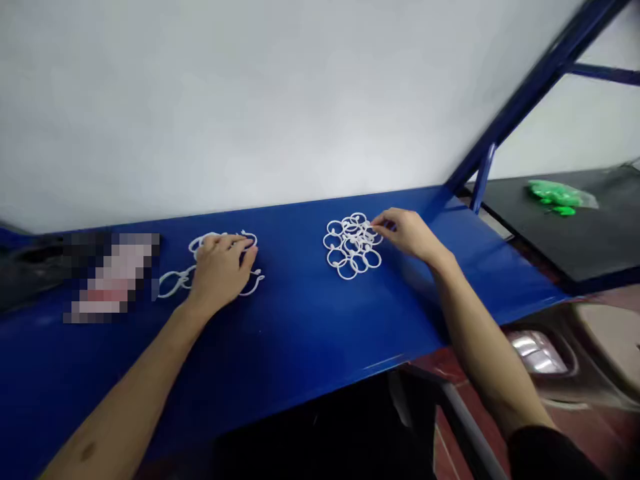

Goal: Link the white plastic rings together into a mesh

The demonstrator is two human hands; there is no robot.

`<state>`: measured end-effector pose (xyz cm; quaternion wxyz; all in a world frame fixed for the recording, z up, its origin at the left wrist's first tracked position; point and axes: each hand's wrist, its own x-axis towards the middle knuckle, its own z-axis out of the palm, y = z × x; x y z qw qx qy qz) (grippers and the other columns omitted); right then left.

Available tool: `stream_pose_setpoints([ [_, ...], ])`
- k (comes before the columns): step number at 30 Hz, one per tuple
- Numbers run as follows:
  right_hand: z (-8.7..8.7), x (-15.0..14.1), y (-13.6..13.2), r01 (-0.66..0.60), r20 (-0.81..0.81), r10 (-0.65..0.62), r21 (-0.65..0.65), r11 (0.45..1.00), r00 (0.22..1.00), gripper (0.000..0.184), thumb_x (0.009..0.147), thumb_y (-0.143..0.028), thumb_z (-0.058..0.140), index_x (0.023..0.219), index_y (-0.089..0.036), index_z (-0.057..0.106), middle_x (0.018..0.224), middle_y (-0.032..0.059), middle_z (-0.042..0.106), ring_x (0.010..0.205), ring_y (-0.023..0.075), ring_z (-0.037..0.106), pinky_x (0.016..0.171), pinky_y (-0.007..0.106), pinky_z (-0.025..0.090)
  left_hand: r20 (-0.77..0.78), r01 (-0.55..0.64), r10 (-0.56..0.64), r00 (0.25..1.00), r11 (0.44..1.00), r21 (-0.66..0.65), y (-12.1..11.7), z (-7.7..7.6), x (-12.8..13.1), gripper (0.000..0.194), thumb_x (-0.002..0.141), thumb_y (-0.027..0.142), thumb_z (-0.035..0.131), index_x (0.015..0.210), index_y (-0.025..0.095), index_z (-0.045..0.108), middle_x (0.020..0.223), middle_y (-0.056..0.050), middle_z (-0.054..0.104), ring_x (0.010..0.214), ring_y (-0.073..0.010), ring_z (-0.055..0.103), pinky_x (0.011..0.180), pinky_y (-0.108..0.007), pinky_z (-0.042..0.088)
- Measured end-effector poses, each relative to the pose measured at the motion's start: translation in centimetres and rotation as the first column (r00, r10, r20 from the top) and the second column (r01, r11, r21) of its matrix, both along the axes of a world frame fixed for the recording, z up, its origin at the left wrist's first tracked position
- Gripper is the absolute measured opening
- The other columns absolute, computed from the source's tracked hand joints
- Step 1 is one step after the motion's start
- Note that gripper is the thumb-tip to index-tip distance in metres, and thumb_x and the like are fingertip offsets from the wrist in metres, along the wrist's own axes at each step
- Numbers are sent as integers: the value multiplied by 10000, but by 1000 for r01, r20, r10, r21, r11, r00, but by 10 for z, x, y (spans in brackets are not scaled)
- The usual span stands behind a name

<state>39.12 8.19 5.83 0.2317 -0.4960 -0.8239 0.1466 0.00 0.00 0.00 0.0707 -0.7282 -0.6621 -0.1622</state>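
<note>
White plastic rings [353, 245] with small knobbed ends are lying in a dense, overlapping cluster right of the middle of the blue tabletop [310, 320]. The right hand [405, 230] is reaching in from the right, its thumb and fingertips narrowed together at the cluster's far right edge; whether they are gripping a ring, I cannot tell. On the left, a looser group of rings [186, 275] is lying partly beneath the left hand [220, 267], which is curving palm down, its thumb standing apart from its bent fingers; whether it is holding any, I cannot tell. Far right, a clear bag of green pieces [555, 195] is lying on a black table [575, 240], beyond a blue metal frame [525, 100].
</note>
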Motion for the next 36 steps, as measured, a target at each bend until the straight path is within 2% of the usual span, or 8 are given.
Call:
stream_pose_setpoints([
  [5, -2, 10, 6, -58, 51, 72, -230, 971, 996, 119, 849, -276, 654, 904, -200, 726, 856, 34, 760, 775, 180, 678, 751, 323, 505, 46, -45, 46, 998, 999, -24, -4, 4, 3, 349, 933, 412, 497, 1041, 184, 738, 1155, -155, 695, 1238, -397, 483, 1016, -553, 383],
  [12, -5, 10, 6, -31, 96, 61, -287, 957, 994, 151, 845, -307, 675, 941, -197, 713, 891, 44, 766, 802, 192, 694, 737, 328, 515, 80, -4, 3, 997, 1000, 14, -7, 7, 4, 273, 942, 384, 504, 916, 218, 719, 1064, -133, 710, 1130, -374, 528, 974, -570, 382],
  [18, 0, 12, 3, 29, 137, 1, -218, 976, 991, 198, 873, -321, 637, 989, -179, 712, 925, 73, 759, 818, 207, 689, 747, 350, 519, 76, 28, -37, 996, 993, 111, -8, 8, 6, 220, 946, 378, 526, 907, 237, 690, 1007, -100, 727, 1103, -359, 545, 950, -540, 397],
  [23, 2, 3, -3, 57, 59, -58, 8, 998, 997, 205, 905, -263, 565, 1026, -168, 700, 922, 79, 741, 812, 205, 673, 759, 363, 510, 80, 80, -101, 992, 970, 231, -13, 14, 16, 168, 946, 344, 561, 866, 237, 662, 876, -66, 716, 969, -307, 585, 909, -489, 413],
  [26, 4, -16, -16, 4, -21, 0, 198, 980, 1000, 192, 952, -287, 546, 1028, -171, 680, 937, 83, 719, 843, 206, 657, 769, 362, 512, 59, 177, -208, 976, 926, 333, -20, 21, 30, 126, 955, 303, 581, 876, 233, 652, 843, -36, 711, 908, -263, 596, 911, -452, 427],
  [28, 6, -33, -31, -86, -75, 108, 247, 965, 991, 204, 988, -337, 543, 1035, -181, 666, 956, 77, 714, 859, 199, 656, 781, 355, 517, 35, 267, -303, 952, 882, 388, -28, 25, 43, 65, 944, 256, 611, 902, 226, 650, 851, -26, 715, 896, -242, 604, 891, -421, 443],
  [32, 3, -66, -62, -325, -198, 347, 134, 936, 917, 249, 1002, -405, 575, 1120, -194, 633, 989, 54, 728, 852, 168, 676, 778, 320, 533, -22, 458, -498, 867, 778, 430, -46, 31, 68, 75, 898, 157, 675, 934, 211, 638, 886, -16, 722, 882, -208, 615, 841, -374, 470],
  [36, -10, -87, -80, -433, -330, 410, 4, 901, 850, 234, 986, -399, 602, 1100, -195, 610, 892, 17, 723, 786, 140, 682, 735, 283, 541, -80, 603, -635, 768, 676, 423, -55, 32, 78, 140, 883, 106, 686, 974, 196, 629, 914, -19, 726, 862, -186, 625, 822, -357, 504],
])
